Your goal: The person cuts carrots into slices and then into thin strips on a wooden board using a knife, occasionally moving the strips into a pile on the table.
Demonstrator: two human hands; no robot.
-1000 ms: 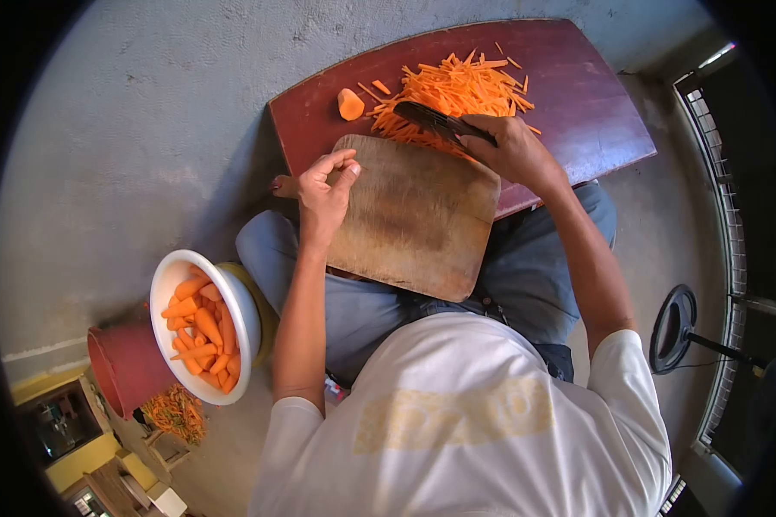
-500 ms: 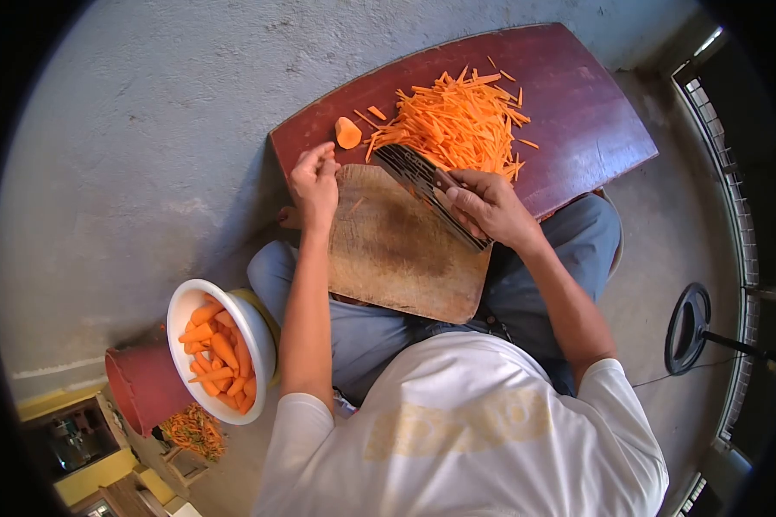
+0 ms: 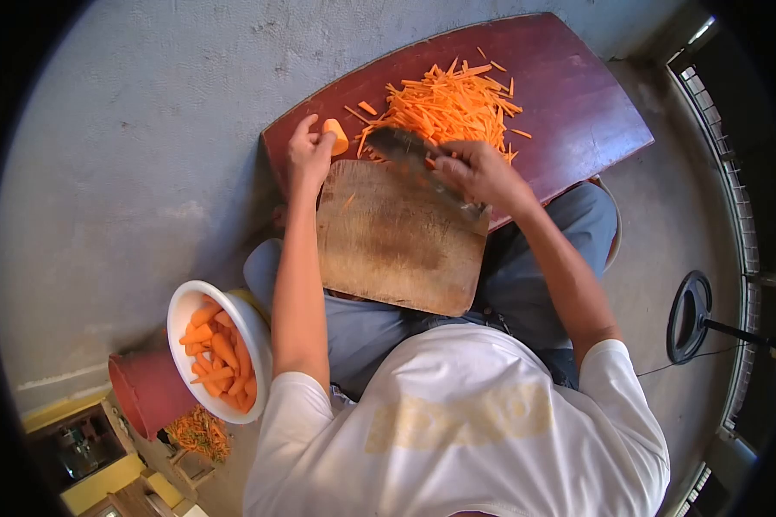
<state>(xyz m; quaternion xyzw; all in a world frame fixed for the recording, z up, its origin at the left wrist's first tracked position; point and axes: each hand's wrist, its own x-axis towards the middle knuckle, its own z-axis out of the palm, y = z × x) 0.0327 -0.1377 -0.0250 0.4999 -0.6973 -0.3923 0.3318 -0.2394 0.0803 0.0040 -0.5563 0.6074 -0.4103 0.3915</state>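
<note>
My left hand reaches onto the dark red table and closes its fingers on a carrot chunk just beyond the wooden cutting board. My right hand grips a knife, whose blade lies tilted over the board's far edge. A heap of thin carrot strips lies on the table behind the knife.
A white bowl of peeled carrot pieces stands on the floor at my left, beside a red bucket and a pile of peelings. A black round stand is on the right. The floor is grey concrete.
My left hand has moved from over the board out to the carrot chunk and taken hold of it. My right hand drew the knife back from the strips toward the board's edge.
</note>
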